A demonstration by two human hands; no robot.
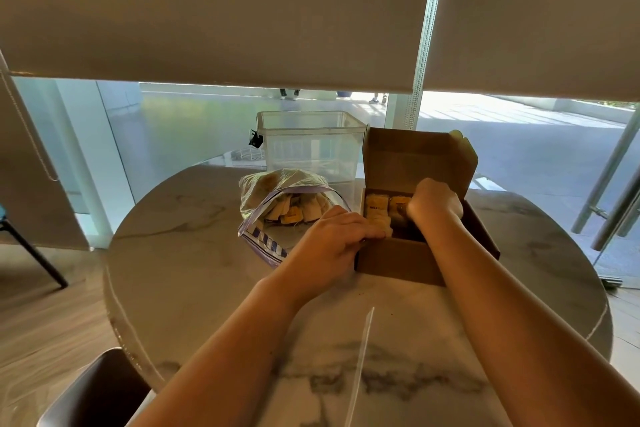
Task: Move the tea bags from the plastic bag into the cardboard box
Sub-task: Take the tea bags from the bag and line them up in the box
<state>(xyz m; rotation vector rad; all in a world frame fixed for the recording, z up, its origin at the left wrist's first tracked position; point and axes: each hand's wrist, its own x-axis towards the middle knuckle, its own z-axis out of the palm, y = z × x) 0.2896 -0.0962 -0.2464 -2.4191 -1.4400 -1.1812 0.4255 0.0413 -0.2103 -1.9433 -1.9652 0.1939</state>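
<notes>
Right of centre, inside the open cardboard box (398,258): right hand (434,201) clenched on tea bags (377,210), left hand (332,236) pinching a stack at the near wall; best packed upright in tight rows, the plastic bag (277,201) left of centre half full.

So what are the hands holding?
Both hands are in the cardboard box. The left hand pinches a tea bag at its near end; the right hand's fingers are hidden.
</notes>
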